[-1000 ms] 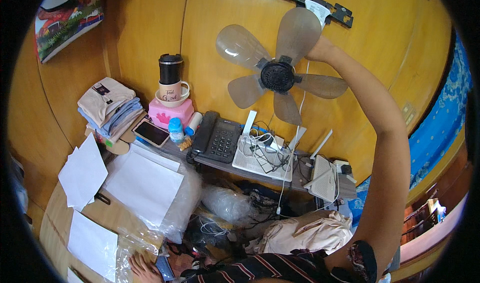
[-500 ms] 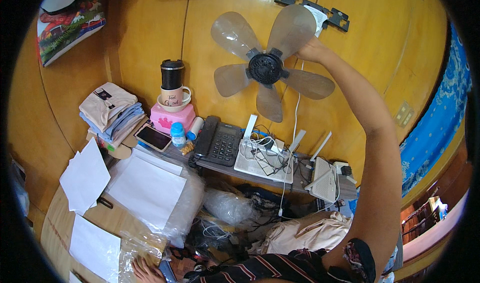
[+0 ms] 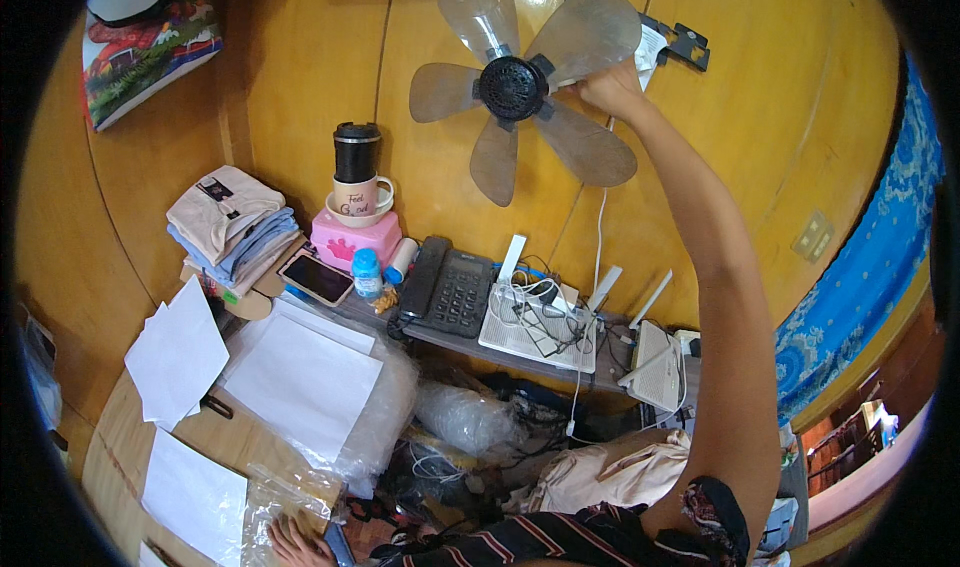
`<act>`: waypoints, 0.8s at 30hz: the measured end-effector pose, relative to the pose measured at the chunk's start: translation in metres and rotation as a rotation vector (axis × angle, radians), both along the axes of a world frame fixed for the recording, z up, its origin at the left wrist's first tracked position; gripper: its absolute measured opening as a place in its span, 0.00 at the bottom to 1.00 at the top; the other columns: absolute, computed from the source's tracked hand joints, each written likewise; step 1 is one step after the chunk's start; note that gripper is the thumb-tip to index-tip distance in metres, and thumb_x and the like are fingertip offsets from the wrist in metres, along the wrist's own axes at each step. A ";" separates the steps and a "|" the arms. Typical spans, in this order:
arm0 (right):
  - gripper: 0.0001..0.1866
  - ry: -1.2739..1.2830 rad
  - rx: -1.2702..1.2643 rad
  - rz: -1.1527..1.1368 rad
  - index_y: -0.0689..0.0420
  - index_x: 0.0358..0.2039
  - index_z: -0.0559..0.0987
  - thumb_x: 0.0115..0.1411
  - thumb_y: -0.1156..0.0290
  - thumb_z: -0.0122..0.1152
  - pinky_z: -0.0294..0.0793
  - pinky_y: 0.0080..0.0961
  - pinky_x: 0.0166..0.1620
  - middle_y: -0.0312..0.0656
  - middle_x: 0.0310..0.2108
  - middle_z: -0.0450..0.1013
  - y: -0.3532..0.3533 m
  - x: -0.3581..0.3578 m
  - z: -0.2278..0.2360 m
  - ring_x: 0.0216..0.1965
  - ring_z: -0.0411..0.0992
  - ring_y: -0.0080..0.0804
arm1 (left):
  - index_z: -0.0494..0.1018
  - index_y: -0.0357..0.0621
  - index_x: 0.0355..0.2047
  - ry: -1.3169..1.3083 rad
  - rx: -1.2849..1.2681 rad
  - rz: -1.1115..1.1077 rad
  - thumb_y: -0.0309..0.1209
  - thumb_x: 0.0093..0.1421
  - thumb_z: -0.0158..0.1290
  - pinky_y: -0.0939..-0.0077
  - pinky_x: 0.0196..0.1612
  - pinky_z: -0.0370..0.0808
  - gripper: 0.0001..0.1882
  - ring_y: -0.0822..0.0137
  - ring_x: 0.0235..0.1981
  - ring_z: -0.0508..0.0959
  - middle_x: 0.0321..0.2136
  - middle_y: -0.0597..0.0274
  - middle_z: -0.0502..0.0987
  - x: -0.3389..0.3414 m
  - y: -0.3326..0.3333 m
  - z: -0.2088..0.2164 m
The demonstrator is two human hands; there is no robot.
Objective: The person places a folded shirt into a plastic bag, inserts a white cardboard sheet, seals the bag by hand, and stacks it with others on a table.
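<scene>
A fan [image 3: 512,89] with several translucent brownish blades and a black hub hangs in front of the yellow wooden wall. My right hand [image 3: 610,89], raised on an outstretched arm, is closed at the back of the fan, its fingertips partly hidden behind a blade. Low on the left, my left hand [image 3: 298,542] lies with spread fingers on clear plastic wrap [image 3: 285,492] on the wooden table. White paper sheets [image 3: 195,492] lie beside that hand. Behind the fan, a black bracket [image 3: 685,47] is fixed to the wall, with a white label hanging nearby.
Along the shelf stand a black telephone [image 3: 448,287], a white router [image 3: 530,327] with tangled cables, a second router [image 3: 655,367], a phone [image 3: 317,275], a pink box [image 3: 355,237] bearing a mug and tumbler, and folded clothes [image 3: 230,222]. A white cord [image 3: 600,237] runs down the wall.
The fan has moved up and to the left with my right hand, and its blades have turned. My left hand stays on the plastic. The whole view has shifted slightly.
</scene>
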State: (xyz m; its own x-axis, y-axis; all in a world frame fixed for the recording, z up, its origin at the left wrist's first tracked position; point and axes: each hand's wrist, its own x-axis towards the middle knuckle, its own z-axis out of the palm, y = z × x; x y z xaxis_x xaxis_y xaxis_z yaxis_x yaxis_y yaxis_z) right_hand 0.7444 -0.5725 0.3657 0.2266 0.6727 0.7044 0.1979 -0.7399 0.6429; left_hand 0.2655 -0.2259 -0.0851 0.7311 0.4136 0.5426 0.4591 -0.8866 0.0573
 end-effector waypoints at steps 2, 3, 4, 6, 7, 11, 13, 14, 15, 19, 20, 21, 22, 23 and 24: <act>0.18 0.097 0.056 -0.071 0.45 0.35 0.75 0.41 0.58 0.56 0.55 0.39 0.41 0.37 0.36 0.70 0.002 0.003 0.002 0.40 0.66 0.36 | 0.63 0.45 0.46 -0.015 -0.011 -0.005 0.37 0.54 0.42 0.56 0.44 0.63 0.19 0.52 0.47 0.65 0.43 0.52 0.67 0.001 0.000 0.000; 0.17 0.145 0.084 -0.107 0.45 0.35 0.75 0.42 0.58 0.55 0.55 0.39 0.41 0.37 0.36 0.70 0.003 0.005 0.003 0.40 0.66 0.36 | 0.63 0.45 0.46 -0.020 -0.015 -0.006 0.37 0.54 0.43 0.56 0.44 0.63 0.19 0.52 0.47 0.65 0.43 0.52 0.67 0.001 0.000 0.000; 0.17 0.100 0.071 -0.120 0.45 0.35 0.75 0.42 0.58 0.55 0.55 0.39 0.40 0.37 0.35 0.71 0.002 0.008 0.003 0.39 0.66 0.36 | 0.63 0.45 0.46 -0.027 -0.019 -0.009 0.37 0.54 0.43 0.55 0.44 0.63 0.19 0.52 0.47 0.65 0.43 0.52 0.66 0.001 0.001 0.000; 0.17 0.009 0.045 -0.148 0.46 0.35 0.75 0.42 0.59 0.54 0.56 0.38 0.38 0.37 0.33 0.71 0.000 0.015 0.003 0.39 0.66 0.35 | 0.63 0.45 0.46 -0.003 -0.019 0.006 0.37 0.54 0.43 0.56 0.44 0.63 0.19 0.52 0.47 0.65 0.44 0.52 0.66 0.001 0.000 0.004; 0.16 -0.033 0.074 -0.089 0.46 0.34 0.75 0.42 0.59 0.54 0.56 0.37 0.38 0.37 0.33 0.72 0.003 0.014 0.003 0.38 0.66 0.35 | 0.62 0.44 0.46 0.011 -0.019 0.018 0.37 0.54 0.43 0.56 0.44 0.64 0.19 0.52 0.47 0.65 0.44 0.52 0.66 0.000 -0.001 0.005; 0.15 -0.135 0.132 0.047 0.48 0.30 0.77 0.42 0.57 0.55 0.56 0.37 0.36 0.37 0.30 0.72 0.009 0.010 0.002 0.37 0.66 0.35 | 0.62 0.45 0.46 0.006 -0.026 0.008 0.38 0.54 0.43 0.56 0.44 0.64 0.20 0.52 0.47 0.65 0.44 0.52 0.66 0.000 0.002 -0.001; 0.16 -0.089 0.167 0.005 0.50 0.30 0.76 0.40 0.57 0.56 0.57 0.37 0.38 0.39 0.32 0.71 0.013 0.007 0.004 0.38 0.65 0.38 | 0.62 0.45 0.46 -0.006 -0.046 0.004 0.38 0.54 0.44 0.56 0.44 0.64 0.20 0.52 0.47 0.65 0.44 0.51 0.66 0.001 0.003 -0.003; 0.18 -0.034 0.202 -0.045 0.51 0.32 0.75 0.39 0.58 0.58 0.58 0.37 0.41 0.41 0.35 0.70 0.018 0.004 0.006 0.40 0.64 0.40 | 0.62 0.45 0.46 -0.009 -0.031 0.008 0.39 0.54 0.44 0.56 0.45 0.63 0.20 0.52 0.47 0.65 0.44 0.52 0.66 0.001 0.003 -0.005; 0.20 0.022 0.237 -0.095 0.52 0.33 0.75 0.38 0.59 0.59 0.59 0.37 0.44 0.42 0.37 0.69 0.023 0.002 0.008 0.42 0.63 0.43 | 0.62 0.45 0.46 -0.012 -0.017 0.013 0.39 0.54 0.44 0.56 0.45 0.63 0.20 0.52 0.47 0.65 0.44 0.52 0.66 0.000 0.004 -0.007; 0.20 0.030 0.306 -0.146 0.53 0.33 0.75 0.39 0.57 0.58 0.60 0.38 0.43 0.44 0.36 0.70 0.024 0.002 0.012 0.41 0.64 0.43 | 0.62 0.46 0.45 0.019 -0.004 0.021 0.40 0.54 0.45 0.56 0.46 0.62 0.20 0.53 0.47 0.65 0.44 0.54 0.67 0.001 0.002 -0.003; 0.20 0.051 0.327 -0.176 0.52 0.33 0.76 0.39 0.57 0.57 0.60 0.38 0.43 0.44 0.36 0.70 0.021 0.009 0.016 0.41 0.64 0.43 | 0.62 0.47 0.45 0.012 -0.010 0.022 0.40 0.54 0.45 0.55 0.47 0.61 0.20 0.53 0.47 0.65 0.44 0.54 0.67 0.002 0.003 -0.005; 0.19 0.071 0.349 -0.206 0.52 0.32 0.76 0.40 0.56 0.57 0.60 0.38 0.43 0.44 0.37 0.70 0.018 0.013 0.017 0.41 0.64 0.43 | 0.62 0.47 0.45 0.005 -0.016 0.024 0.40 0.54 0.45 0.55 0.47 0.61 0.20 0.53 0.48 0.64 0.44 0.54 0.67 0.003 0.004 -0.010; 0.19 0.061 0.360 -0.219 0.52 0.32 0.76 0.40 0.55 0.56 0.60 0.38 0.43 0.44 0.36 0.70 0.023 0.013 0.017 0.41 0.65 0.43 | 0.62 0.48 0.45 -0.001 -0.020 0.036 0.41 0.54 0.44 0.55 0.47 0.60 0.20 0.53 0.48 0.64 0.44 0.55 0.67 0.002 0.004 -0.012; 0.19 0.050 0.371 -0.232 0.52 0.31 0.77 0.41 0.54 0.55 0.60 0.37 0.43 0.44 0.36 0.70 0.029 0.012 0.018 0.41 0.65 0.42 | 0.63 0.48 0.45 0.010 -0.007 0.048 0.41 0.53 0.44 0.55 0.47 0.60 0.20 0.53 0.48 0.64 0.44 0.55 0.67 0.001 0.004 -0.012; 0.19 0.040 0.381 -0.245 0.52 0.31 0.77 0.42 0.54 0.54 0.60 0.37 0.43 0.43 0.36 0.71 0.033 0.012 0.018 0.41 0.65 0.41 | 0.63 0.48 0.45 0.021 0.005 0.060 0.41 0.53 0.44 0.56 0.47 0.60 0.20 0.53 0.48 0.64 0.44 0.55 0.67 -0.001 0.004 -0.011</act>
